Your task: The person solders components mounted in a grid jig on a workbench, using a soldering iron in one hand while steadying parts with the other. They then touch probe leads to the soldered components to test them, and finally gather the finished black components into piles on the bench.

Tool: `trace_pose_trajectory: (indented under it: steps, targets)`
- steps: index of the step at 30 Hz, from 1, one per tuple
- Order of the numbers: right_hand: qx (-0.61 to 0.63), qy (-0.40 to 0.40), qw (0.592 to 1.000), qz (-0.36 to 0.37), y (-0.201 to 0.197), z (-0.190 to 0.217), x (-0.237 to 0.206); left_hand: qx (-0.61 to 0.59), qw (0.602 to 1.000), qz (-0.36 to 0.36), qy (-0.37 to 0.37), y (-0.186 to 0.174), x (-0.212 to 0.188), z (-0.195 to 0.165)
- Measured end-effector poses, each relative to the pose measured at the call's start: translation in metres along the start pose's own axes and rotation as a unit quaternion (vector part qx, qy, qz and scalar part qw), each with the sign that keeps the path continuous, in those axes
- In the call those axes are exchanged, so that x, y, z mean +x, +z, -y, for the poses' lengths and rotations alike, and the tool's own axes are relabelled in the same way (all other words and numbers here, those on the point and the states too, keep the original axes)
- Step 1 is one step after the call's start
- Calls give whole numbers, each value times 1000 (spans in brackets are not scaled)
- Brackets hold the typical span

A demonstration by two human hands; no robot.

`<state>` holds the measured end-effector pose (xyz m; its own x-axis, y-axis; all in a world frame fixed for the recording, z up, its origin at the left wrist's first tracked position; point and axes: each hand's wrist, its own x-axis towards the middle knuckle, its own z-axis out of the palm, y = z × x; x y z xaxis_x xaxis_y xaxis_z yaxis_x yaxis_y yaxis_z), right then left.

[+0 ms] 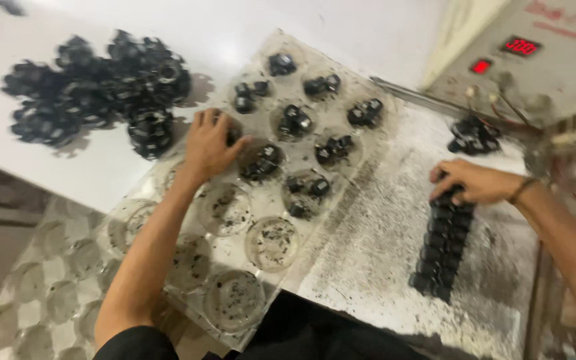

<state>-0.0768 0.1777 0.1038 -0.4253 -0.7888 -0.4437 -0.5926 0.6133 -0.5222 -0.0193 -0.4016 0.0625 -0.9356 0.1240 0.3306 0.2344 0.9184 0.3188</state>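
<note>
The left hand [209,143] lies palm down on a clear plastic tray [235,267] of round cups, its fingers curled over small black parts [261,162] in one cup; whether it actually grips one cannot be told. Beyond and to the right of that hand, more cups hold pairs of the same black parts, while the cups nearer the person hold only dark specks. The right hand [476,182] rests with bent fingers on the far end of a double row of black parts [443,247] that runs back toward the person on a grey metal plate [375,260], speckled with dark grit.

Past the left hand, a loose heap of black parts [95,90] sits on a white table [248,27]. A smaller cluster of black parts [473,136] lies just beyond the right hand, near a grey control box [561,73] with red lit displays and wires. Below the left forearm, a second clear cup tray [41,293] sits lower down, beside the table's edge.
</note>
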Motion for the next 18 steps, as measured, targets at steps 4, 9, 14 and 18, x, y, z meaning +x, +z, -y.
trace_pose_trajectory:
  steps: [4, 9, 14, 18]
  targets:
    - [-1, 167, 986, 22, -11, 23, 10, 24, 999, 23, -19, 15, -2, -6]
    - [16, 9, 995, -100, -15, 102, 61, 50, 990, 17, -131, 18, -1, -21]
    - [-214, -227, 921, -234, 57, 221, 138, 47, 989, -35, -136, 27, -5, -27]
    - [-118, -324, 904, -254, 63, 242, 136, 37, 987, -45, -150, 23, -10, -18]
